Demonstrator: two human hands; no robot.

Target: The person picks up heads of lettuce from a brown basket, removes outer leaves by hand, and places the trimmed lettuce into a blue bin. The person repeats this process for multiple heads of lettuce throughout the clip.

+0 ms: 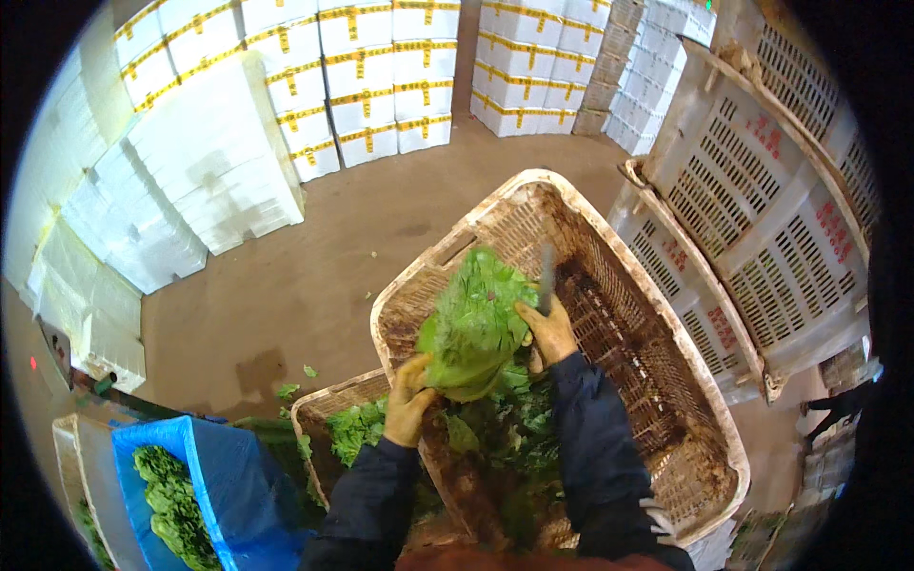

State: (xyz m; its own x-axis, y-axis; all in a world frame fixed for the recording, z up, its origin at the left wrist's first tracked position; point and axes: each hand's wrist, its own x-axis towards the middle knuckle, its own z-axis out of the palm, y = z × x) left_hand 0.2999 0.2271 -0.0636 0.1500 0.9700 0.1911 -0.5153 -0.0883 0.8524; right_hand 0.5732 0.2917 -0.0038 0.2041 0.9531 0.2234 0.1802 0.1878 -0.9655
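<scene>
Between my two hands is a head of leafy green lettuce, held above a dirty plastic crate. My left hand, which looks gloved in yellow, grips the lettuce at its lower left. A knife sticks up from my right hand, its blade slightly blurred. The thumb of that hand also presses on the lettuce's right side. Below the hands, loose green leaves lie in the near part of the crate. The far and right parts of the crate show a brown-stained slatted floor.
A second crate with leaves stands at lower left. Beside it, a blue-lined crate holds several lettuce heads. Stacked grey crates rise on the right. White taped boxes line the back; wrapped white blocks stand left.
</scene>
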